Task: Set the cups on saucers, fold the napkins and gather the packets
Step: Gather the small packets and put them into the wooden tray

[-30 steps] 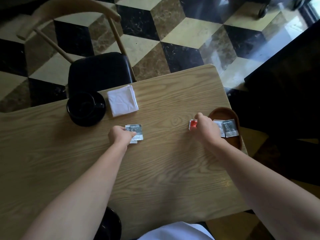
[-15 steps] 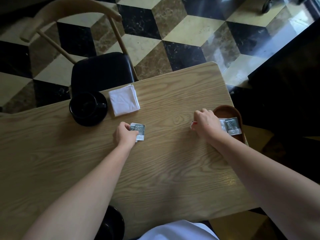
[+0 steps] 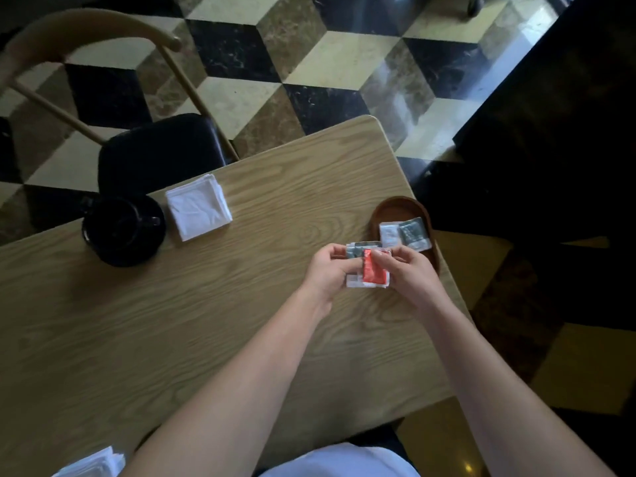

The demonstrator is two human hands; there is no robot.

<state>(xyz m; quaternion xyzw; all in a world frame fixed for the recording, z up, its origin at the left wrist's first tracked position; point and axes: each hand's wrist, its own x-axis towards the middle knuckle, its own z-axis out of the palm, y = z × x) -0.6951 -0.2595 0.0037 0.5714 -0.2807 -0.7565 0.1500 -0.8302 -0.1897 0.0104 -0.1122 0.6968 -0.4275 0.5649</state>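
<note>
- While both hands met right of the frame's centre, the left hand (image 3: 328,270) and the right hand (image 3: 406,271) held a small stack of packets between them above the desk (image 3: 172,321).
- Left fingers (image 3: 332,251) were closed on a grey packet (image 3: 359,249) at the stack's upper edge; right fingers (image 3: 382,258) pinched the red packet (image 3: 373,271) on top, with a white packet (image 3: 354,281) showing beneath.
- Just right of the hands sat a brown wooden tray (image 3: 395,208) near the desk's right edge, holding a white sachet (image 3: 389,234) and a grey sachet (image 3: 414,234) side by side.
- At centre left, a black cup (image 3: 118,225) stood on a black saucer (image 3: 156,215), with a folded white napkin (image 3: 199,206) just beside it.
- More white napkins (image 3: 93,464) lay at the lower left corner.
- A chair (image 3: 158,149) stood past the desk's far edge in the upper left.
</note>
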